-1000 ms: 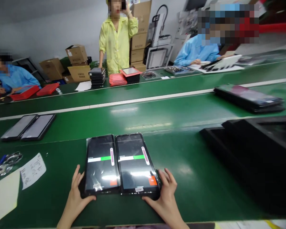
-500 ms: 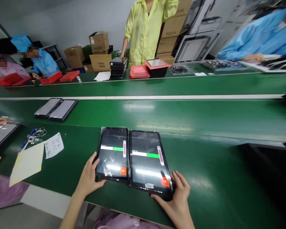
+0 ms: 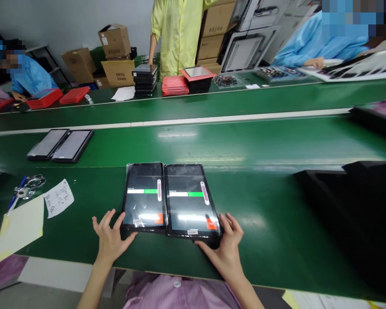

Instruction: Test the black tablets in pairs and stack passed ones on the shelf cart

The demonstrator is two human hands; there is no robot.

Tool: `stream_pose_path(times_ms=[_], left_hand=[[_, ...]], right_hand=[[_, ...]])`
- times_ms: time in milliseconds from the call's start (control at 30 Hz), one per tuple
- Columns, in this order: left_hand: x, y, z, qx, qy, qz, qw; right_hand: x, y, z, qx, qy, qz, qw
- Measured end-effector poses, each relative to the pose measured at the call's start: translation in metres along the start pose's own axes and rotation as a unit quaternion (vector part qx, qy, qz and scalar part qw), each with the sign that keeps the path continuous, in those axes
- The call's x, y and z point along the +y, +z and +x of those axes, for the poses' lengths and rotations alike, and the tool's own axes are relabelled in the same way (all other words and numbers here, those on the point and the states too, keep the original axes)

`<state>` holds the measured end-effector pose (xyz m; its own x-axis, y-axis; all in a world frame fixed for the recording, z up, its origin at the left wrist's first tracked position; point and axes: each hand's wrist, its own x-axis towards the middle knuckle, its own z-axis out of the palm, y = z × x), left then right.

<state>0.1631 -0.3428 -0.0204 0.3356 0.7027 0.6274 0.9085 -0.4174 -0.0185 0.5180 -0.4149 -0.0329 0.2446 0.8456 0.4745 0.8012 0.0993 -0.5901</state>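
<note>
Two black tablets lie side by side on the green bench, their long edges touching or nearly so. The left tablet (image 3: 144,195) and the right tablet (image 3: 190,201) both show a lit screen with a white and green bar, a purple slider and an orange-red square. My left hand (image 3: 112,235) is at the left tablet's lower left corner, fingers spread, with thumb and forefinger close to its edges. On the right tablet's lower right corner, my right hand (image 3: 227,243) has its thumb along the bottom edge and its fingers against the side.
Left of me lie a handwritten note (image 3: 59,199), a yellowish sheet (image 3: 21,227) and a keyring with a blue pen (image 3: 24,189). Two more tablets (image 3: 72,146) rest farther back. A black box (image 3: 350,214) stands at right. Co-workers, stacked tablets (image 3: 144,79) and red trays (image 3: 175,85) are across the bench.
My left hand's fingers have spread and come away from the left tablet's side. My right hand stays at its corner. The view has shifted, showing more of the right side.
</note>
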Motion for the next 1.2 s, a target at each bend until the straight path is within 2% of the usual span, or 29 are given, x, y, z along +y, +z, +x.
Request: stream_pose_path(times_ms=[100,300,467,667,900,1033,1200], left_hand=[[0.003,0.001,0.002,0.001,-0.032,0.016,0.999],[0.001,0.003,0.003,-0.057,-0.077,-0.009,0.995],[-0.002,0.004,0.003,-0.07,-0.07,-0.06,0.993],[-0.002,0.003,0.004,-0.069,-0.063,-0.062,0.994],[-0.003,0.002,0.005,-0.059,-0.057,-0.065,0.994],[-0.003,0.001,0.007,-0.058,-0.052,-0.064,0.995],[-0.003,0.001,0.008,-0.055,-0.043,-0.066,0.995]], right_hand=[[-0.002,0.002,0.004,0.001,-0.003,-0.005,1.0],[-0.003,0.004,0.005,0.009,-0.014,-0.016,1.0],[-0.01,0.003,0.002,0.004,-0.033,-0.048,0.998],[-0.029,0.008,0.005,0.012,-0.144,-0.073,0.987],[-0.055,0.023,0.015,-0.013,-0.214,-0.029,0.976],[-0.061,0.026,0.017,-0.044,-0.229,-0.006,0.973],[-0.06,0.026,0.016,-0.045,-0.214,-0.018,0.976]])
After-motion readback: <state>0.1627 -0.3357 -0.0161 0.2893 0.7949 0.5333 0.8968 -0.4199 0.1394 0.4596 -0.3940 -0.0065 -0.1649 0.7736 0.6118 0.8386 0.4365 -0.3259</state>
